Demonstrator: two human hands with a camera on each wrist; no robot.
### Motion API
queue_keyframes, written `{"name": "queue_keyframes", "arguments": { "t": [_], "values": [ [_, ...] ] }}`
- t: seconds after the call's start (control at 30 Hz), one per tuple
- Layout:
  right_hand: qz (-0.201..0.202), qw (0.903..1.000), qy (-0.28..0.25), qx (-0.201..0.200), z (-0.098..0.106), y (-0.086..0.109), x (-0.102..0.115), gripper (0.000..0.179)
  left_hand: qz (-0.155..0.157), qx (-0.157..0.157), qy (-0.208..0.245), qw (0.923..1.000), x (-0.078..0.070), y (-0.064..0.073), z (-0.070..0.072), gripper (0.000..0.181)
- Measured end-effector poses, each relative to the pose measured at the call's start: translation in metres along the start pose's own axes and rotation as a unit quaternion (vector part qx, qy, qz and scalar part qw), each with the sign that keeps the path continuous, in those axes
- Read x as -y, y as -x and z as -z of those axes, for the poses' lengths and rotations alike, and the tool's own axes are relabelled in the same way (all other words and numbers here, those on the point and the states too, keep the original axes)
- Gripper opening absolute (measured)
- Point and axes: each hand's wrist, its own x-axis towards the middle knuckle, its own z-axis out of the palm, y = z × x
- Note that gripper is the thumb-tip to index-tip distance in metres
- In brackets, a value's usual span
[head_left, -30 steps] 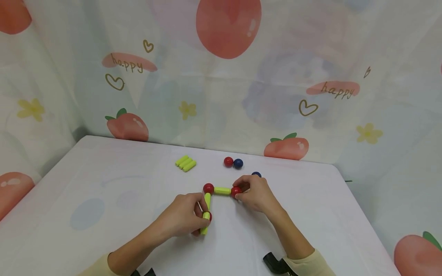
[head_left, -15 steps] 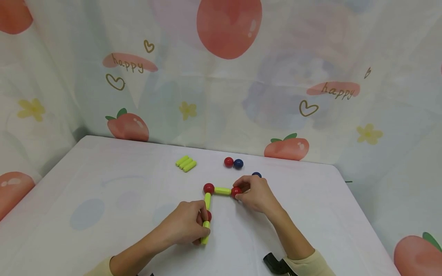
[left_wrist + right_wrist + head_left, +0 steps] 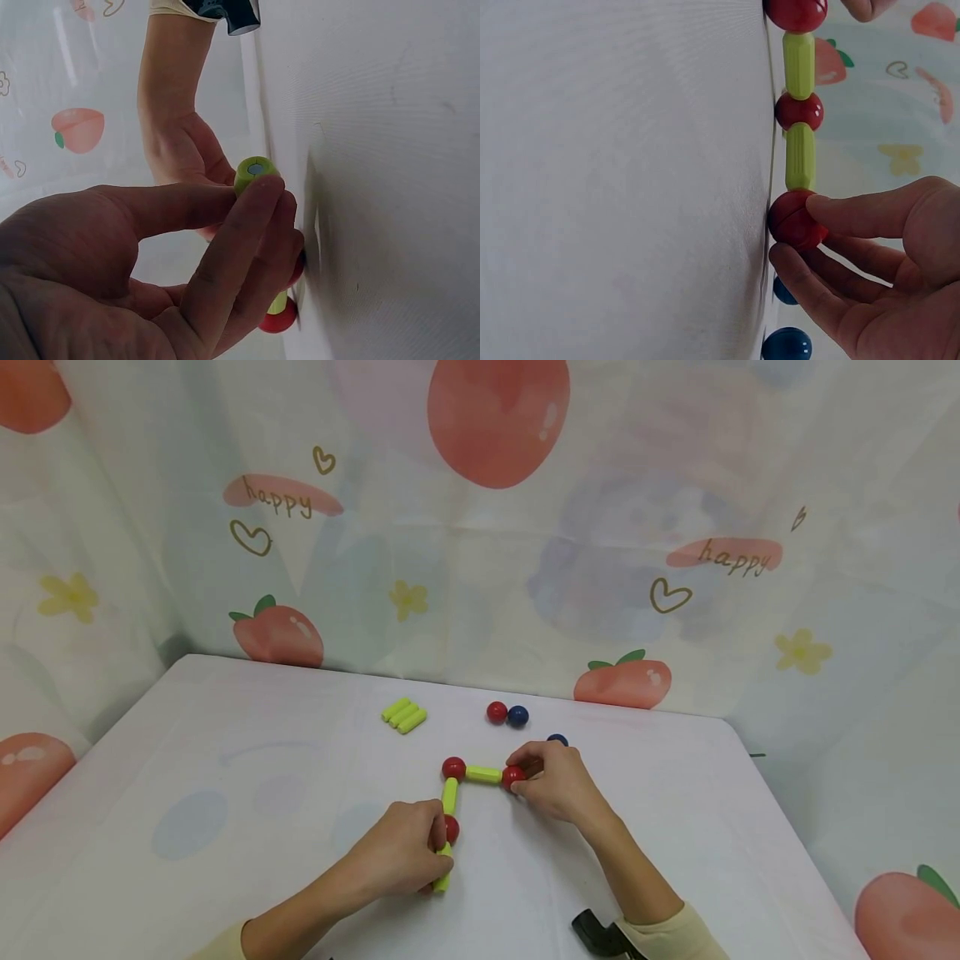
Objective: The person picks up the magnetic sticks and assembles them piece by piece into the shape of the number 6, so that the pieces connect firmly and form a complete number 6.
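In the head view, the left hand (image 3: 401, 852) is pinching the near lime stick (image 3: 442, 884) low on the counter (image 3: 262, 735), roughly in line with the side lime stick (image 3: 449, 797). Between those two the near red ball (image 3: 452, 828) is sitting; fingers are covering the join, so I cannot tell whether the pinched stick is touching it. The right hand (image 3: 553, 781) is gripping the end red ball (image 3: 512, 777), probably steadying the far lime stick (image 3: 483, 774) and the corner red ball (image 3: 453, 768). Three spare sticks (image 3: 403, 716), a loose red ball (image 3: 497, 712) and two blue balls (image 3: 517, 717) are lying farther back, seemingly out of the way.

In the left wrist view, thumb and fingertips are closing round the stick's side, leaving its end disc (image 3: 256, 169) uncovered.

In the right wrist view, thumb and fingertips are bracketing the end ball, the gap no wider than the ball, leaving its stick-facing side free.
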Motion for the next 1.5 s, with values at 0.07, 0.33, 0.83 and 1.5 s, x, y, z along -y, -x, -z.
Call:
{"name": "queue_keyframes", "arguments": {
  "t": [0.07, 0.33, 0.83, 1.5],
  "values": [
    [0.000, 1.0000, 0.000, 0.000, 0.0000, 0.0000, 0.0002, 0.024, 0.002, -0.001, 0.000, 1.0000, -0.0001, -0.0001, 0.0000, 0.025],
    [0.003, 1.0000, 0.002, -0.001, 0.0005, 0.0005, 0.0006, 0.023, -0.014, -0.002, 0.008, 0.9999, 0.0024, 0.0007, -0.0004, 0.022],
    [0.024, 0.9997, -0.002, -0.004, -0.0004, 0.0022, 0.0002, 0.022, -0.016, -0.002, -0.001, 0.9999, 0.0024, 0.0009, -0.0002, 0.022],
    [0.034, 0.9993, 0.010, -0.015, -0.0012, 0.0001, -0.0016, 0.024, -0.030, -0.010, -0.007, 0.9995, 0.0026, -0.0015, -0.0003, 0.020]
  ]
}}
